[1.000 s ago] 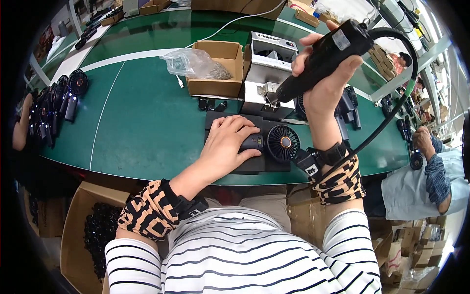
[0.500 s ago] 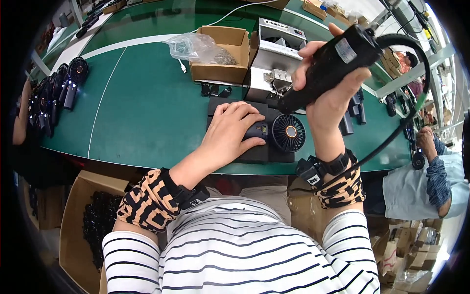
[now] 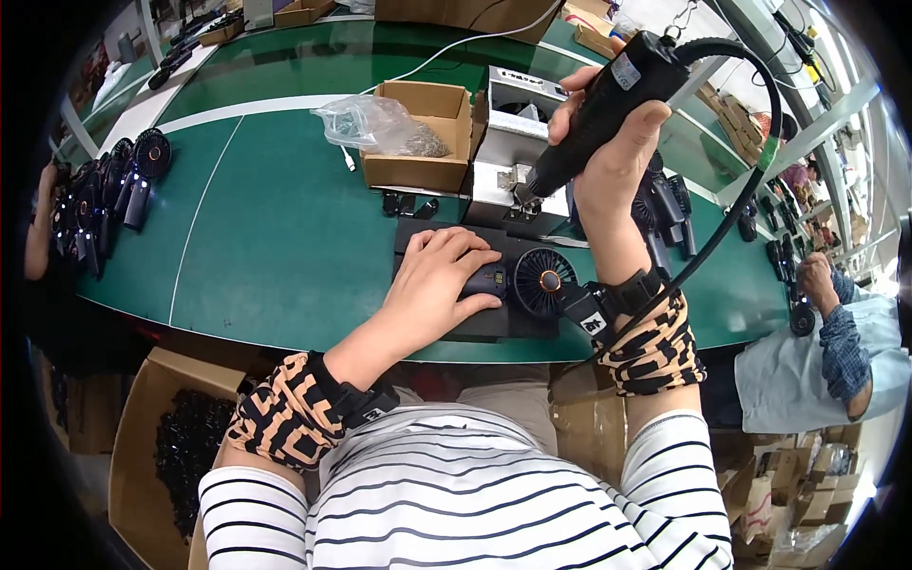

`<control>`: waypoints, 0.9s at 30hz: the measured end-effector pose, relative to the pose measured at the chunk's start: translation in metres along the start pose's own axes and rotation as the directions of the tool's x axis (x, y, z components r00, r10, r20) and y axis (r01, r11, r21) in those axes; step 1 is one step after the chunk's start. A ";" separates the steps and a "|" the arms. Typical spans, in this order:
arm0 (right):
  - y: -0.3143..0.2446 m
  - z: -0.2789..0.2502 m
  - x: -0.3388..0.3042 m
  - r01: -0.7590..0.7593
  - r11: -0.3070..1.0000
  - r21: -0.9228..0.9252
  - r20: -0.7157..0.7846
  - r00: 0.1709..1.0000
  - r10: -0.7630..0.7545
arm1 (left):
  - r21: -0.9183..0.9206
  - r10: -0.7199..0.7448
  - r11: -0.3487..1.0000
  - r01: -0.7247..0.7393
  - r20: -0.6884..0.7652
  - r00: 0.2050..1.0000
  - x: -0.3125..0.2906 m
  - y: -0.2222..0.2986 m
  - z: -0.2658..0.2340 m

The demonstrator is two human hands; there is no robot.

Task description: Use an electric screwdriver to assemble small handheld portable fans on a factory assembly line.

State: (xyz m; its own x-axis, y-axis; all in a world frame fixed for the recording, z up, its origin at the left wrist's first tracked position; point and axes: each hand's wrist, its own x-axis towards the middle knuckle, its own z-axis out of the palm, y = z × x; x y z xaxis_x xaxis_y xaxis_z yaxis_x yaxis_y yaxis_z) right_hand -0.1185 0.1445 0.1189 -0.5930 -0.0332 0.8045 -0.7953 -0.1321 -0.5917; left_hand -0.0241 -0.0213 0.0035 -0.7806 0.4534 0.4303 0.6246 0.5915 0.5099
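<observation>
Under my left hand (image 3: 423, 290) lies a small black handheld fan (image 3: 543, 282), its round grille toward the right. The fingers curl over its handle, where a small lit display shows, and press it onto a dark block (image 3: 408, 239). My right hand (image 3: 608, 171) is wrapped round a black corded electric screwdriver (image 3: 613, 100), which slants down to the left. Its tip is at the metal front of a screw feeder box (image 3: 494, 195); whether it touches a screw there is too small to tell.
Behind the block stands an open cardboard box (image 3: 408, 174) with a plastic bag (image 3: 366, 123) of small screws. Finished-looking fans (image 3: 114, 185) cluster at the left, and more fans (image 3: 670, 204) lie right of the feeder. A co-worker's hand (image 3: 817, 280) is at the far right.
My right hand has carried the screwdriver left and away from above the fan, its tip now at the feeder. The left hand keeps its hold on the fan; the view has shifted slightly.
</observation>
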 end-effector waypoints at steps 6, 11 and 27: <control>0.007 0.000 -0.007 -0.122 0.993 -0.005 -0.043 0.992 0.121 | -0.013 0.037 0.999 -0.037 -0.049 0.998 0.001 -0.003 0.004; -0.010 -0.002 -0.018 -0.164 0.986 0.017 0.013 0.986 0.163 | -0.012 0.060 0.998 -0.060 -0.065 0.996 0.005 -0.004 0.005; 0.000 0.006 -0.009 -0.072 0.996 -0.053 -0.023 0.997 0.070 | -0.007 0.019 1.000 -0.020 -0.022 1.000 0.000 -0.003 0.002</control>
State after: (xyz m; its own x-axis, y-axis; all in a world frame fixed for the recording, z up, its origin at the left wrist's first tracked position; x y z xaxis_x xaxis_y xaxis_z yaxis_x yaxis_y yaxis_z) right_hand -0.1129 0.1390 0.1122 -0.6503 -0.0196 0.7594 -0.7564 -0.0763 -0.6496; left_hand -0.0258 -0.0215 0.0006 -0.7676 0.4503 0.4561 0.6399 0.5781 0.5063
